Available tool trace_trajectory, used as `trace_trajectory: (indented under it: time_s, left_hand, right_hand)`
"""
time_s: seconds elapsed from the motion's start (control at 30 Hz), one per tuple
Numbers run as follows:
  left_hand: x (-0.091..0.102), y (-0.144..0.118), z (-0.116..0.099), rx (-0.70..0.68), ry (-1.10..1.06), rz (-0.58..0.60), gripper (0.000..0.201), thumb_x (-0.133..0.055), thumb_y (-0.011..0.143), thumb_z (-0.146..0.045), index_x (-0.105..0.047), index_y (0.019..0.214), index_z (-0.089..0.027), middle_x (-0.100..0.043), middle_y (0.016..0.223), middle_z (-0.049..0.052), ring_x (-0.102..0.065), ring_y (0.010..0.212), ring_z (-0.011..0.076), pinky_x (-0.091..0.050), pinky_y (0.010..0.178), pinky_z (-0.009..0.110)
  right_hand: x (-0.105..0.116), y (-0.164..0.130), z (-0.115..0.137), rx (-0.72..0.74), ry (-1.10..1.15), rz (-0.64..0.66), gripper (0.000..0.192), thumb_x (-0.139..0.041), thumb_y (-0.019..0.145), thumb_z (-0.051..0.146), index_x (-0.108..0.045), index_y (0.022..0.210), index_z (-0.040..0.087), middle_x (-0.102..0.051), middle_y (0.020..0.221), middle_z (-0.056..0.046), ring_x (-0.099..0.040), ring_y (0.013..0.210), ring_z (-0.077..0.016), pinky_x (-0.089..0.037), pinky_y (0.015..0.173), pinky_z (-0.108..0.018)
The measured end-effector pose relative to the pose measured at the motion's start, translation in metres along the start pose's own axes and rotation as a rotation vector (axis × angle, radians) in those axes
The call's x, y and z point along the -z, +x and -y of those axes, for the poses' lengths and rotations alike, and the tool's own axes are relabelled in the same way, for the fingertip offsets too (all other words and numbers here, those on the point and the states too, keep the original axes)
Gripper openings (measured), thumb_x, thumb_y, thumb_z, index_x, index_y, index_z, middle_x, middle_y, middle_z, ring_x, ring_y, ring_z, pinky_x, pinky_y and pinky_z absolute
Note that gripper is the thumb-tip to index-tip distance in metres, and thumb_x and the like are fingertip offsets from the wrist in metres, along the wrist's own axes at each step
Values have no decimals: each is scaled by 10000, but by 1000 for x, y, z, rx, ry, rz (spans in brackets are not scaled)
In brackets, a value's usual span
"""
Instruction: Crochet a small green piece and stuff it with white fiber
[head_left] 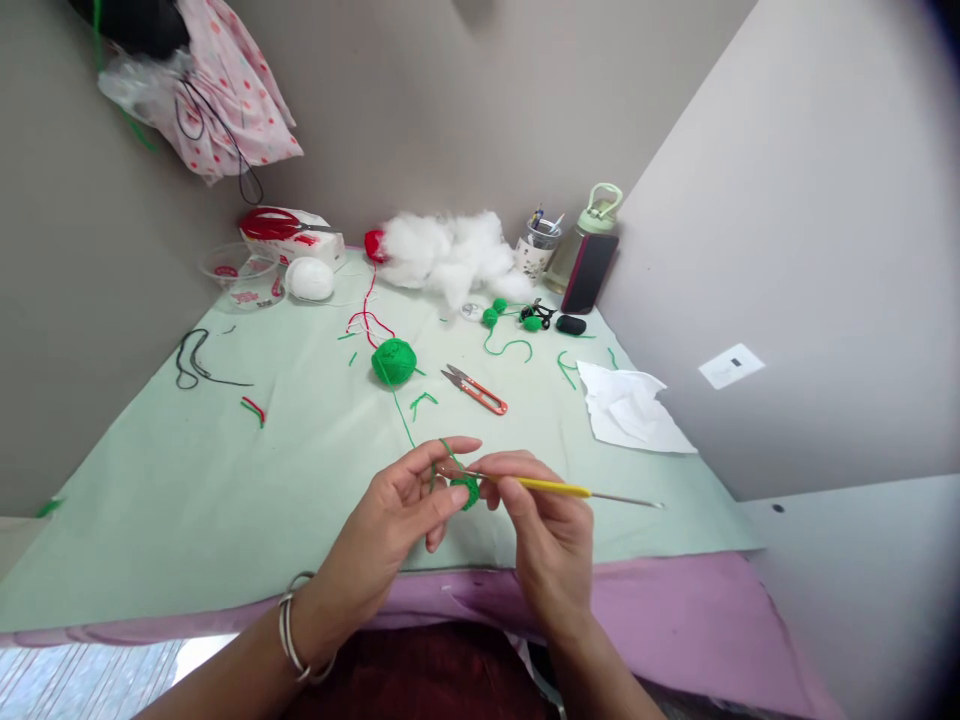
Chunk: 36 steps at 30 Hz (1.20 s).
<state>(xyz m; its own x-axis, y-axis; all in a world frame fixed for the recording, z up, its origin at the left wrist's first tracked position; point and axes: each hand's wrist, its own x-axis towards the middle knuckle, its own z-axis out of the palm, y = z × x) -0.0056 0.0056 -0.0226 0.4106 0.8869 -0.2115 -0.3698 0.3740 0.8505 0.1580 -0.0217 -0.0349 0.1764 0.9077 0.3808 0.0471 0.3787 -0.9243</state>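
Observation:
My left hand (409,500) pinches a small green crocheted piece (466,490), with green yarn looped over its forefinger. My right hand (544,525) grips a crochet hook (570,489) with a yellow handle, its tip stuck into the green piece and its metal end pointing right. The yarn strand runs from my fingers back to a green yarn ball (394,361) lying on the pale green cloth (225,470). Both hands hover just above the front part of the cloth.
Orange-handled thread snips (475,389) lie behind my hands. A crumpled white tissue (630,408) is at the right. White stuffing (450,252), a pen cup (535,250), a bottle (592,235), small green pieces (495,312), a white ball (310,279) and a tissue box (292,235) stand at the back.

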Motion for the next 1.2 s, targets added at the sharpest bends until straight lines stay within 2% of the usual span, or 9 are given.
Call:
trace_trajectory:
  time_s: [0.13,0.27,0.47,0.53,0.6,0.7,0.8,0.93,1.2]
  left_hand:
    - [3,-2,0,-22,101,-34,315,-818,898,-358,-798,1200,-270,-599,932,-8,-452,625,68,-386,557,208]
    - [6,-2,3,-55,171,-61,326,-802,909,-329,-779,1232,-293,-593,946,-9,-456,654,88,-396,575,225]
    - [-1,-5,8,-163,337,-180,365,-791,892,-224,-752,1250,-286,-586,893,-29,-469,682,95,-450,690,238]
    - [-4,-6,8,-119,292,-163,436,-817,876,-254,-720,1300,-274,-604,879,-33,-452,643,85,-427,625,227]
    - [-6,-6,8,-23,161,-95,528,-842,865,-324,-673,1362,-261,-612,869,-39,-399,564,60,-360,523,214]
    - [-6,-3,5,79,-11,-30,614,-882,827,-369,-651,1382,-245,-606,915,-38,-317,490,15,-255,443,204]
    - [-3,-1,2,69,-33,-50,577,-896,810,-331,-688,1339,-238,-591,956,-26,-315,502,5,-240,439,197]
    - [0,-2,1,35,1,-44,502,-870,838,-304,-717,1313,-252,-573,931,-28,-338,525,21,-260,444,198]
    - [2,-2,3,-32,135,-58,459,-827,870,-280,-725,1317,-275,-577,946,-19,-402,567,53,-317,474,213]
  right_hand:
    - [4,2,-7,-86,111,-20,206,-605,1059,288,-790,999,218,-775,911,-52,-671,702,-140,-568,661,-287]
    - [6,-1,-2,-27,39,-9,239,-534,1086,257,-755,1004,219,-782,927,-51,-699,705,-143,-597,673,-292]
    - [5,-8,-2,438,-433,105,298,-526,1029,93,-711,1217,231,-793,1006,-87,-756,885,-198,-638,747,-324]
    - [5,-10,-8,570,-568,119,347,-566,1002,78,-706,1283,227,-783,1035,-111,-755,906,-212,-642,738,-328]
    - [5,-11,-12,603,-622,92,389,-593,990,69,-707,1323,234,-763,1060,-118,-748,911,-211,-638,730,-323]
    - [5,-12,-9,459,-476,35,357,-561,1005,59,-735,1252,249,-756,1021,-90,-740,901,-201,-630,731,-327]
    - [6,-8,-4,227,-240,-44,261,-532,1047,121,-760,1094,237,-745,883,-50,-709,773,-181,-611,690,-331]
    - [8,-3,-5,21,64,-51,231,-544,1079,230,-763,1004,223,-762,923,-49,-695,698,-147,-600,658,-307]
    - [12,-5,-2,13,34,23,212,-572,1069,191,-774,1025,235,-741,894,-30,-681,745,-143,-572,713,-300]
